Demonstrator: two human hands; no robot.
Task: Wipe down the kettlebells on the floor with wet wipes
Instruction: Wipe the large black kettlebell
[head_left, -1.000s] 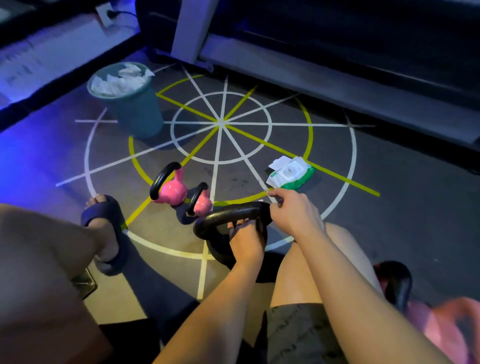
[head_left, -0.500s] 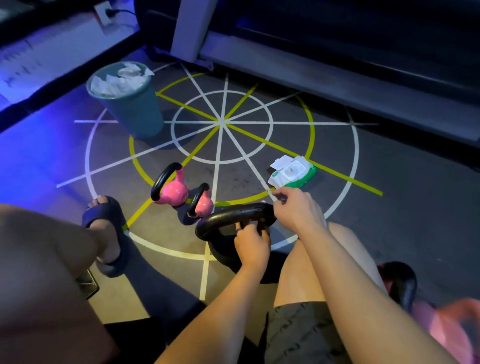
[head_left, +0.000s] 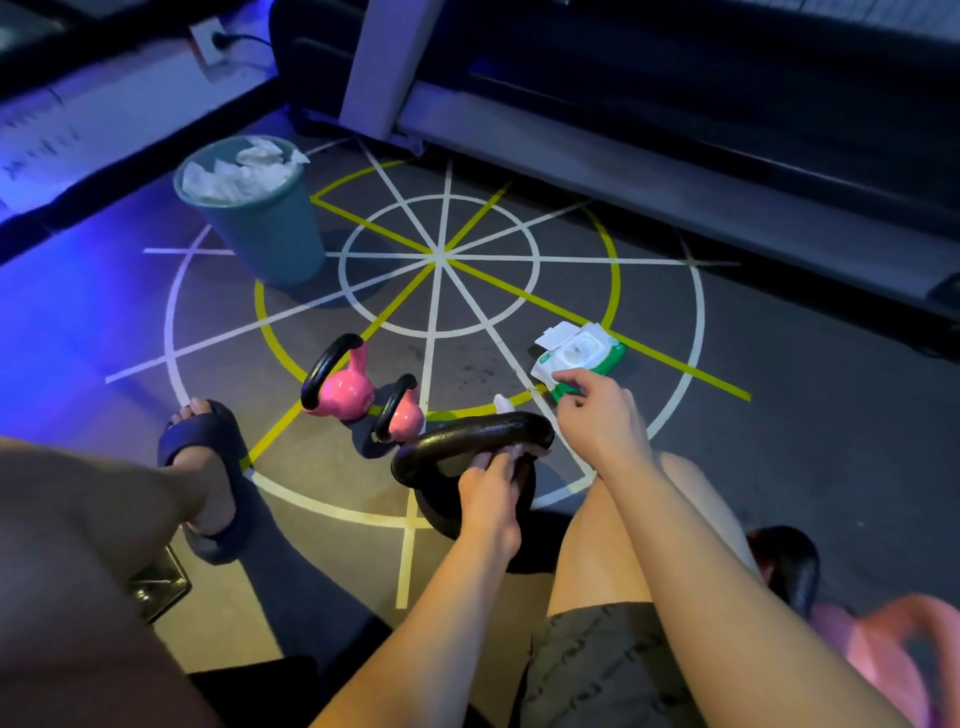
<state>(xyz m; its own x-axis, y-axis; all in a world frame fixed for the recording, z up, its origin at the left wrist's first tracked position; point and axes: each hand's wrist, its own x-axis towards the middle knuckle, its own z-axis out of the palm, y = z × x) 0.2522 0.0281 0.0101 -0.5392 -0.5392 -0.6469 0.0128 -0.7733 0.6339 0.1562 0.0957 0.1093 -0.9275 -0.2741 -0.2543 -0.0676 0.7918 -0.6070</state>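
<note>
Our gym floor (head_left: 779, 441) is dark and painted with a wheel of white and yellow lines, with blue light washing in from the left. On it, just ahead of our knees, stands the black kettlebell (head_left: 467, 436). We judge the step in hand to be wiping its handle: our left hand (head_left: 491, 491) reaches up under the bar with its fingers curled on a white wipe (head_left: 521, 451), holding it against the metal. Our right hand (head_left: 597, 415) is off the bell. Its thumb and forefinger are drawn near together at the front edge of the packet of wet wipes (head_left: 584, 353), which lies open just beyond — whether they pinch anything we cannot tell. The next move, we think, calls for either a fresh sheet from that packet or a steadying hold on the bell while the wipe goes round the body. To the left, a larger pink kettlebell (head_left: 340, 395) and a smaller pink kettlebell (head_left: 410, 418) sit side by side, unhandled — beyond them the bin (head_left: 270, 239) holds crumpled wipes.
</note>
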